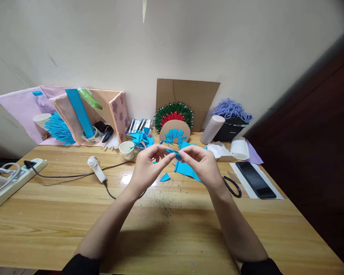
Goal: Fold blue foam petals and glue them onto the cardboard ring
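With both hands raised over the bench (172, 229), left hand (146, 166) and right hand (202, 162) pinch one blue paper strip (174, 153) between fingertips, likely for folding; scissors (232, 186) within reach.

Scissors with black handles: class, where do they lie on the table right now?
In the head view, the scissors lie on the wooden table just right of the right hand, between it and the black phone.

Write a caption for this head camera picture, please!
Two hands, left hand and right hand, pinch blue paper above a wooden table.
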